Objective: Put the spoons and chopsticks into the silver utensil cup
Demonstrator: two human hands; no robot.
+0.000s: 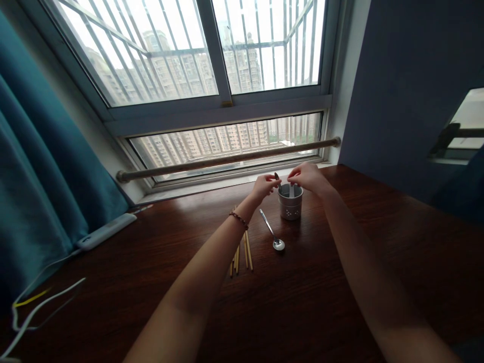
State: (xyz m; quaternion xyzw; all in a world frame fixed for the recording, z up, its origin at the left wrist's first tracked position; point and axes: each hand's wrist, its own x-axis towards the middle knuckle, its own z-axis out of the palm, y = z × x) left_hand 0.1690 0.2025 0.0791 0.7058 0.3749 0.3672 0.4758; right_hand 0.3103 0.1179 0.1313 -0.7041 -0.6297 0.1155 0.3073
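A grey metal utensil holder [290, 208] with small holes low in its wall stands upright on the wooden table. At its left rim, my left hand [263, 186] pinches a slim dark utensil [278, 177], whose lower end dips inside; its kind is unclear. From the right, my right hand [307, 176] is closed above the opening, fingertips at the top of a pale flat strip [291, 191] standing in the holder. In front lies a shiny metal spoon [279, 245], bowl towards me. Several wooden chopsticks [247, 251] lie beside it, partly hidden behind my left forearm.
A white power strip [108, 231] and loose cables [45, 307] lie at the left of the table [302, 302], near a teal curtain [45, 166]. Behind the holder, a horizontal rail [234, 160] crosses the barred window.
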